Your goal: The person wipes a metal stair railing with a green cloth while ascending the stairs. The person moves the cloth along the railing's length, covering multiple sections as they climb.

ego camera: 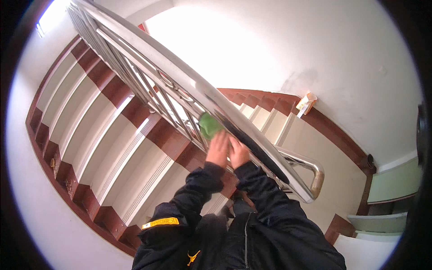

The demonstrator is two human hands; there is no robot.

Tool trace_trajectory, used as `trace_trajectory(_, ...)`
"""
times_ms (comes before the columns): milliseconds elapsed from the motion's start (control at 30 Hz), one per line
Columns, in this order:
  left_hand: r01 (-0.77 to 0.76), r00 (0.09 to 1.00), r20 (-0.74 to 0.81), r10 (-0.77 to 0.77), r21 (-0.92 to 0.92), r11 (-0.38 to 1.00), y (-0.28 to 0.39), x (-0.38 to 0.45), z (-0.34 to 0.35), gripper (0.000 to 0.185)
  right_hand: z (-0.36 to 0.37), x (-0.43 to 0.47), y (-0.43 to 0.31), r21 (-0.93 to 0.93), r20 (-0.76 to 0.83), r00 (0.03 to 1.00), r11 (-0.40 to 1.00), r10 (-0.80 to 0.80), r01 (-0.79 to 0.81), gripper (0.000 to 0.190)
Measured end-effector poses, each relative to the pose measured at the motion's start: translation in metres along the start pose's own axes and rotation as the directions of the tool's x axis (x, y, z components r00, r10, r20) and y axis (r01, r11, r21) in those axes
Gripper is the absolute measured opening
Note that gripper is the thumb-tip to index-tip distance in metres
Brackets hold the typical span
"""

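Below the thick metal handrail of the staircase, my left hand reaches to a green cloth lying at its fingertips, against the thinner bars of the railing. Its fingers are blurred, and whether they grip the cloth cannot be told. Close beside it on the right is my right hand, with bent fingers by the side of the rail; what its palm touches is hidden. Both sleeves are black. A dark reflection runs along the polished rail near my hands.
Pale steps with dark red edges fall on the left of the railing, and another flight shows beyond it. The rail ends in a bent metal tube at right. A orange-and-white packet rests on the red wall ledge. Green-white shelves stand far right.
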State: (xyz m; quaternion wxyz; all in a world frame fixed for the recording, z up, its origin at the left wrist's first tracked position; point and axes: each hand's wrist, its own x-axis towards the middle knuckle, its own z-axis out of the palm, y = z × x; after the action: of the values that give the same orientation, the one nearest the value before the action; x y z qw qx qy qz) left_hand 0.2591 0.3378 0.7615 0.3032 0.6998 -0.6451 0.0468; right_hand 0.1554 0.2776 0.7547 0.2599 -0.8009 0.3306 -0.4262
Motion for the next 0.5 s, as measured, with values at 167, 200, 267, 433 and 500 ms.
trace_trajectory(167,-0.172,0.976,0.139,0.167,0.019,0.985,0.03,-0.01,0.007,0.053,-0.045,-0.045,0.025,-0.149,-0.006,1.0,0.989,-0.006,0.005,0.037)
trace_trajectory(200,-0.165,0.979,0.12,0.162,0.012,0.986,0.028,-0.006,0.008,0.051,-0.042,-0.043,0.027,-0.126,0.004,0.998,0.991,0.055,-0.054,0.036)
trace_trajectory(267,-0.157,0.984,0.09,0.156,0.006,0.988,0.011,0.01,0.004,0.047,-0.017,-0.028,0.029,-0.069,0.022,0.984,0.982,0.179,-0.177,0.033)
trace_trajectory(433,-0.08,0.997,0.014,0.079,0.25,0.965,-0.043,0.071,-0.059,0.037,0.02,0.069,-0.04,0.075,0.118,0.992,0.996,0.031,-0.04,0.047)
trace_trajectory(500,-0.12,0.987,-0.056,0.149,0.359,0.926,-0.044,0.077,-0.073,0.042,0.03,0.072,-0.044,0.03,0.117,0.992,0.998,0.053,-0.057,0.046)
